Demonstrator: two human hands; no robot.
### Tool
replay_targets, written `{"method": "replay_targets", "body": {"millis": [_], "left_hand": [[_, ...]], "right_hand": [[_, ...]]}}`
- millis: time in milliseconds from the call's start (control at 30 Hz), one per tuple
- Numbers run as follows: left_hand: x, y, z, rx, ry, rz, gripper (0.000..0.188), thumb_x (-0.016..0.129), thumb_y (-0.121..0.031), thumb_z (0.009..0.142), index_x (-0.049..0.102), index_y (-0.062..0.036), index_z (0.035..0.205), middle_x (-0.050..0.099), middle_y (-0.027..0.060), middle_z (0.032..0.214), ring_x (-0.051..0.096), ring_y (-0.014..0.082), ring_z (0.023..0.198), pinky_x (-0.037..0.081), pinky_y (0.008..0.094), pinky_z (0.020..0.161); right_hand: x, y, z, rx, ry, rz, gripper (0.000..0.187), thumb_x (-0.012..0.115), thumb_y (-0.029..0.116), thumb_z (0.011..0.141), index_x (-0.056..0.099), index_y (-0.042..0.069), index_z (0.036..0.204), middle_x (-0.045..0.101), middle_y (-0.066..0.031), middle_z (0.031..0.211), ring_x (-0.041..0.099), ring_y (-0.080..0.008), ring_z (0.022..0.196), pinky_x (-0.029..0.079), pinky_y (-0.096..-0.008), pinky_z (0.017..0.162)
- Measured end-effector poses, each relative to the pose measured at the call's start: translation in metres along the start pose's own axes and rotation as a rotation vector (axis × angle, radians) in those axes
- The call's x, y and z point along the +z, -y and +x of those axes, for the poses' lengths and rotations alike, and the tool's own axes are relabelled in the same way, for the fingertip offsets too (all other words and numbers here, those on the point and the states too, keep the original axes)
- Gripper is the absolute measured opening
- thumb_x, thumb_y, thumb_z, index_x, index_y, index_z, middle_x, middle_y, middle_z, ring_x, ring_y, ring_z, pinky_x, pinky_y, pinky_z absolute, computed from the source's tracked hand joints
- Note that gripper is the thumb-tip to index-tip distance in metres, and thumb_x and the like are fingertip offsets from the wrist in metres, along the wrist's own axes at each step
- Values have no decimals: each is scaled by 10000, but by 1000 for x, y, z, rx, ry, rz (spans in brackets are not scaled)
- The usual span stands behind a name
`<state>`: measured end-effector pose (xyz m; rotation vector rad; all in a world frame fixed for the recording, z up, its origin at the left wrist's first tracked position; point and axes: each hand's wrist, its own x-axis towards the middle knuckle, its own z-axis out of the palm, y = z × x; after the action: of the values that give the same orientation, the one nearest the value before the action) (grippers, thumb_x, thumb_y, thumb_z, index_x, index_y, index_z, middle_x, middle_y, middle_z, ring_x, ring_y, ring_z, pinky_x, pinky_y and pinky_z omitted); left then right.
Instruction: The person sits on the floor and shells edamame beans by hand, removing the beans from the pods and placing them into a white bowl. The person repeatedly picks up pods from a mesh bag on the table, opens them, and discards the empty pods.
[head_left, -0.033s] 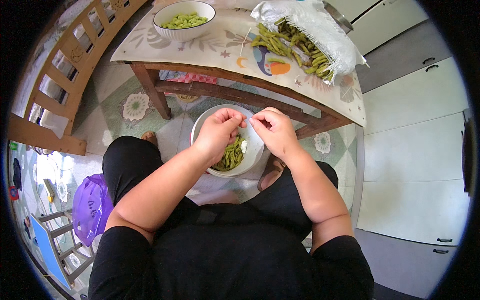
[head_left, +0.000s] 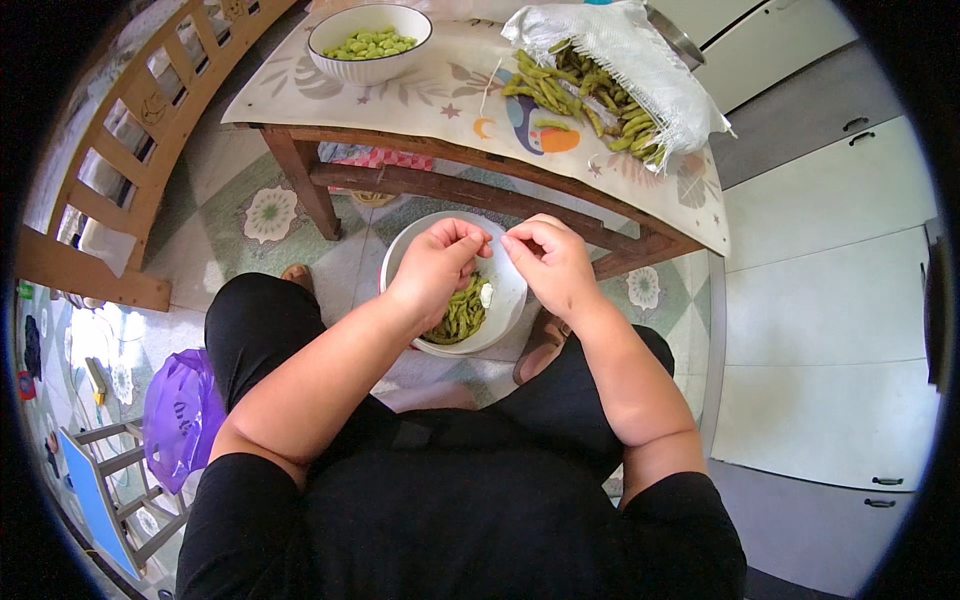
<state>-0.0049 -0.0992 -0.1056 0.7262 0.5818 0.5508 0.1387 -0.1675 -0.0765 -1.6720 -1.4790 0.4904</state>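
Observation:
Above a white bucket (head_left: 512,300) on the floor between my feet, my two hands are raised close together. My left hand (head_left: 438,265) is closed, thumb and forefinger pinched. My right hand (head_left: 550,262) makes a similar pinch just beside it, the fingertips a small gap apart. Whatever the fingers hold, if anything, is too small to make out. Inside the bucket lie green bean pods (head_left: 462,315) and a small white piece (head_left: 487,295). On the table, a white ribbed bowl (head_left: 370,70) holds shelled green beans (head_left: 368,44). More pods (head_left: 570,88) spill from a white woven sack (head_left: 625,45).
The low wooden table (head_left: 420,105) with a printed cover stands just beyond the bucket. A purple plastic bag (head_left: 183,415) hangs by a small blue-topped stool (head_left: 100,500) at left. A wooden rail (head_left: 120,165) runs along the far left; white cabinets (head_left: 830,300) line the right.

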Motion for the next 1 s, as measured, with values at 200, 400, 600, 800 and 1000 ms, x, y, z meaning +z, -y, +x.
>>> {"method": "replay_targets", "body": {"millis": [200,400,600,800,1000], "left_hand": [[0,-2,3,-44,22,180,106,481,-169,861,498,-71,824,441,-40,644,321,36,508,261,177,448],[4,-2,4,38,63,279,184,472,-170,866,560,-37,959,427,-56,595,351,28,518,292,178,458],[5,-4,1,130,-76,252,189,490,-180,862,597,-28,898,491,-34,629,382,25,525,301,163,469],[-8,-14,-2,101,-48,454,181,542,-175,837,594,-5,872,510,-32,667,407,48,560,356,191,535],[3,-12,-5,530,-108,551,181,626,-163,770,603,-3,852,514,-8,715,435,59,622,374,208,573]], "right_hand": [[-42,2,52,-120,-231,-311,123,565,116,785,605,5,820,544,-71,748,522,-143,655,414,-243,600],[-50,-10,104,-182,-172,-792,142,562,120,747,610,66,869,544,-96,826,527,-269,800,432,-347,677],[-51,-18,114,-330,-153,-968,119,541,137,766,592,66,846,557,-94,816,532,-281,771,434,-355,662],[-31,23,55,112,-113,2,134,487,128,839,548,27,901,596,-69,771,525,-140,612,430,-241,583],[6,16,2,248,16,387,112,515,85,825,548,-11,872,593,-43,762,517,-74,637,429,-207,587]]}}
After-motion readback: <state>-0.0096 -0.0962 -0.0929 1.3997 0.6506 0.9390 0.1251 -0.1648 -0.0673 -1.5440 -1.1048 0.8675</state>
